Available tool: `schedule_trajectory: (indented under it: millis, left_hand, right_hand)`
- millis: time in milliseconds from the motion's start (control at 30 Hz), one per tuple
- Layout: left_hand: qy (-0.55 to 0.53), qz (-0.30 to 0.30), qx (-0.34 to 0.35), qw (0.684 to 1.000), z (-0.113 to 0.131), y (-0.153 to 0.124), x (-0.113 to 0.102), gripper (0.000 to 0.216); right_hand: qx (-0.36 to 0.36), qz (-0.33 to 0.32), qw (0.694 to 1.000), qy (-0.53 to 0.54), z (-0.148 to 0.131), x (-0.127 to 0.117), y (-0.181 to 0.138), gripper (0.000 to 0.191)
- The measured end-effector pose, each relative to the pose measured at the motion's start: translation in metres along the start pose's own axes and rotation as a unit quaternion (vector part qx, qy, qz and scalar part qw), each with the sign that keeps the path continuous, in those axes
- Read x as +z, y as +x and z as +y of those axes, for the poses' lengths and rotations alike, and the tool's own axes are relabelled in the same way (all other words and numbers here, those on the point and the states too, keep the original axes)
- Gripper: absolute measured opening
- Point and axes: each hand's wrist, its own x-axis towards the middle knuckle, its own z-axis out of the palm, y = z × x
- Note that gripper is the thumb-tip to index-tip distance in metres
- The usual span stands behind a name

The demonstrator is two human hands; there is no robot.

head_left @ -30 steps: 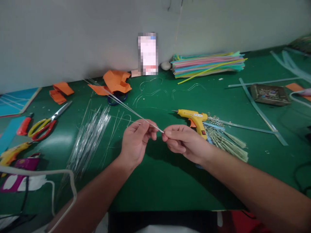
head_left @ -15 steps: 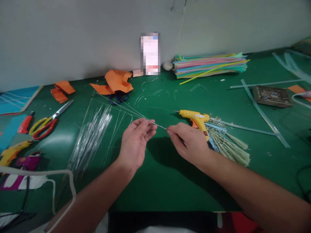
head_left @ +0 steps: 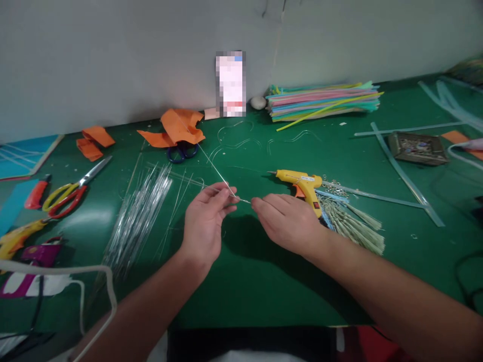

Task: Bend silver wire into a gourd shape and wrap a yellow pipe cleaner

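Note:
My left hand [head_left: 206, 221] pinches a thin clear strip [head_left: 215, 170] near its end, just above the green table [head_left: 241, 281]. The strip runs up and away to the left toward the orange paper. My right hand [head_left: 287, 223] hovers just right of the strip's tip, fingers loosely stretched toward it, not clearly touching. A spread pile of more clear strips [head_left: 139, 216] lies left of my left hand. A yellow glue gun [head_left: 302, 183] lies just behind my right hand, beside a bundle of pale tassels [head_left: 350, 226].
Yellow-and-red scissors [head_left: 70, 193] and a red knife [head_left: 35, 192] lie at the left. Orange paper scraps [head_left: 177, 128] cover blue scissors at the back. A stack of coloured straws [head_left: 324, 100] lies against the wall. A small tray [head_left: 417, 147] sits at right. A white cable [head_left: 101, 286] crosses lower left.
The strip has swung from pointing far left to pointing up toward the orange paper. My right hand let go of its tip and flattened; both hands sank closer to the table.

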Motion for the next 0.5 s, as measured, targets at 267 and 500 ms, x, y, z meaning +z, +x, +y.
schedule_trajectory:
  millis: [267,500]
  left_hand:
    - [-0.063,-0.075,-0.041,0.994,0.007,0.001,-0.001,0.004]
    - [-0.133,-0.122,-0.077,0.981,0.013,0.001,0.000,0.012]
  right_hand:
    - [0.143,0.000,0.967,0.211,0.001,0.001,-0.002,0.020]
    - [0.379,-0.059,0.817,0.430,-0.004,-0.002,0.004,0.024]
